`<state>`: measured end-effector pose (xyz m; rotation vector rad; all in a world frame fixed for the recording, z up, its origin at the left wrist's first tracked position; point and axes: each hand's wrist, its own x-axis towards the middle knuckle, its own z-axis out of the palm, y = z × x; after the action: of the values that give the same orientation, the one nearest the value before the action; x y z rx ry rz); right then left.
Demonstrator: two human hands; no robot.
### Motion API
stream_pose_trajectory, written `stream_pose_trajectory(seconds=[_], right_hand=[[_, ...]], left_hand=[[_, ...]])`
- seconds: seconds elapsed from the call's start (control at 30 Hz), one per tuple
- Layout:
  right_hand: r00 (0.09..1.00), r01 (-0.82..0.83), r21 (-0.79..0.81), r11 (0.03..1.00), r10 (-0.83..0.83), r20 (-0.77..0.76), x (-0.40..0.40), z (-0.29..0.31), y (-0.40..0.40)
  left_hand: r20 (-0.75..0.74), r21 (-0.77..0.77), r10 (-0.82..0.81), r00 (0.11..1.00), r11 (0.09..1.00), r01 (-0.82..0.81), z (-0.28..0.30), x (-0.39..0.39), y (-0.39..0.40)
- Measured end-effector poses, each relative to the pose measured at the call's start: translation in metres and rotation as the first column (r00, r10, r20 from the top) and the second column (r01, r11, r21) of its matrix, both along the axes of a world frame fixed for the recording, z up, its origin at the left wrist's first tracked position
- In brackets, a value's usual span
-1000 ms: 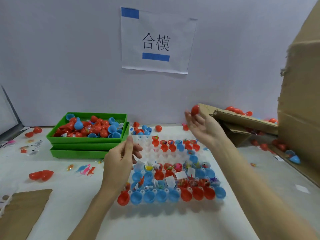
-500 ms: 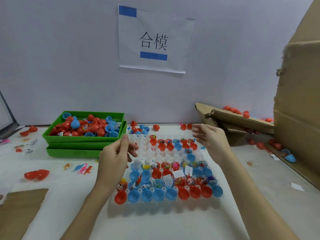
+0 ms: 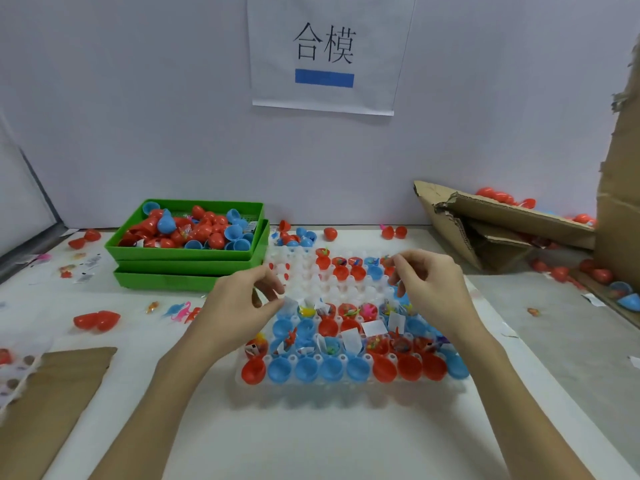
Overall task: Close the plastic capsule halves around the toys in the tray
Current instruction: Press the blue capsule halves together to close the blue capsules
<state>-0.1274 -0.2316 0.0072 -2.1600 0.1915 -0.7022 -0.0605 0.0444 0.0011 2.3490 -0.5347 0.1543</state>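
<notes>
A clear plastic tray (image 3: 304, 271) lies at the table's middle. Its near rows hold open red capsule halves (image 3: 408, 367) and blue capsule halves (image 3: 306, 368). Behind those, further halves carry small toys (image 3: 306, 310) and white paper slips (image 3: 374, 328). A short far row of filled halves (image 3: 341, 271) sits beyond bare cells. My left hand (image 3: 242, 306) hovers over the tray's left edge, fingers loosely curled, nothing visible in them. My right hand (image 3: 429, 289) hangs over the tray's right side, with its fingertips pointing down near a red half and holding nothing.
Stacked green bins (image 3: 187, 252) of loose red and blue halves stand at the back left. A torn cardboard box (image 3: 502, 216) with closed capsules lies at the back right. Stray capsules (image 3: 97, 320), small toys (image 3: 180, 311) and a cardboard sheet (image 3: 52, 393) lie on the left.
The red capsule at my right fingertips near the cardboard box is gone from that hand, which has dropped to the tray. My left hand has sunk slightly toward the tray.
</notes>
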Motion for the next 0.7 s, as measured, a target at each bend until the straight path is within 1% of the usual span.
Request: stream_pose_trajectory(seconds=[0.1,0.37,0.5,0.6,0.7], right_hand=[[1.000,-0.022,-0.032,0.999,0.022,0.001,-0.002,-0.001,0.005],[0.999,-0.049,-0.085,0.995,0.047,-0.019,-0.001,-0.002,0.013],[0.998,-0.055,-0.087,0.995,0.054,-0.021,-0.001,-0.003,0.015],[0.998,-0.059,-0.086,0.995,0.057,-0.024,-0.002,-0.002,0.016],[0.998,-0.063,-0.079,0.995,0.062,-0.021,-0.002,-0.001,0.018]], left_hand=[[-0.025,0.058,-0.035,0.999,0.998,0.037,0.001,-0.001,0.003],[-0.009,0.200,-0.075,0.997,0.977,0.075,0.000,-0.002,0.005],[-0.020,0.198,-0.101,0.995,0.975,0.103,0.000,-0.001,0.006],[0.001,0.149,-0.104,0.995,0.983,0.102,0.001,0.000,0.006],[0.057,0.089,-0.062,0.996,0.994,0.056,0.005,0.000,0.006]])
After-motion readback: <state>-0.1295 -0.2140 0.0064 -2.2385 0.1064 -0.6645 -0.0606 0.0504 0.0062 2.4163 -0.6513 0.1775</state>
